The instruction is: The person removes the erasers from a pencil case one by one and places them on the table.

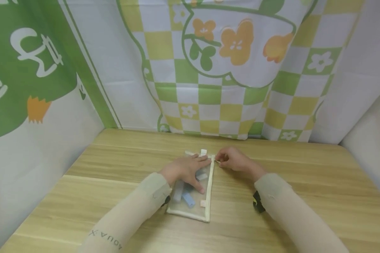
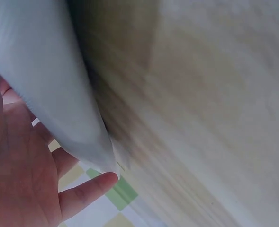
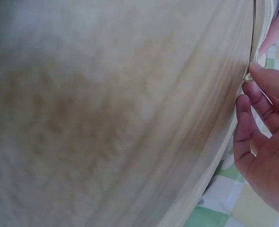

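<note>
A translucent pouch (image 1: 190, 214) with cream edging lies on the wooden table, its long side running away from me. Through its face I make out a blue block-shaped piece (image 1: 188, 199) and some pale pieces, partly covered by my left hand. My left hand (image 1: 187, 169) rests on the pouch, fingers spread towards its far right corner. At that corner my right hand (image 1: 234, 160) pinches a small cream zipper pull (image 3: 248, 78) between thumb and forefinger. In the left wrist view, the grey-white side of the pouch (image 2: 49, 80) hides part of the left fingers.
The wooden table (image 1: 288, 182) stretches to both sides of the pouch. Behind it hangs a checked green, yellow and white curtain (image 1: 187, 95), its lower edge meeting the table's back. A small white tag (image 1: 203, 152) sticks out at the pouch's far end.
</note>
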Available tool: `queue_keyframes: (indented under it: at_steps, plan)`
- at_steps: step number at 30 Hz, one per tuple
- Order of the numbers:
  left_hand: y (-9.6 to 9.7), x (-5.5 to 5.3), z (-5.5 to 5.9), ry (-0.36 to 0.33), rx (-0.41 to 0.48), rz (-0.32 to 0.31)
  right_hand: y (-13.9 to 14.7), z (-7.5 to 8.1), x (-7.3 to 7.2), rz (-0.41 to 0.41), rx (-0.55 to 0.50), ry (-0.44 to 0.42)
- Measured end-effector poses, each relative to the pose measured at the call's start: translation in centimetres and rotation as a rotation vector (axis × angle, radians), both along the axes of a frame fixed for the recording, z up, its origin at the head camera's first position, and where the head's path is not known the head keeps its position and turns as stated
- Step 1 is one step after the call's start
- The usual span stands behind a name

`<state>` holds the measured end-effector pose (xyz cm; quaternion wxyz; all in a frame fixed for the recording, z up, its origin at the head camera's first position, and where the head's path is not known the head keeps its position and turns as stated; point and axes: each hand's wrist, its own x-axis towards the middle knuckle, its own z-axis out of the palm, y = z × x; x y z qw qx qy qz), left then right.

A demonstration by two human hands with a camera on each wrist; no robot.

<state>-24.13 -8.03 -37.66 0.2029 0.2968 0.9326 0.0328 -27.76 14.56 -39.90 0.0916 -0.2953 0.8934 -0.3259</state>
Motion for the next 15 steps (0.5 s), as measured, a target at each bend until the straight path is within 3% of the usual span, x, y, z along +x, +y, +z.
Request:
queue_keyframes:
  at_steps: [7, 15]
  plan:
    - [0.06, 0.12, -0.07, -0.013, 0.000, 0.015, -0.16, 0.16, 0.20, -0.002, 0.043, 0.014]
    - [0.08, 0.21, 0.19, -0.009, -0.007, 0.009, 0.14, -0.29, -0.04, 0.012, -0.005, 0.017]
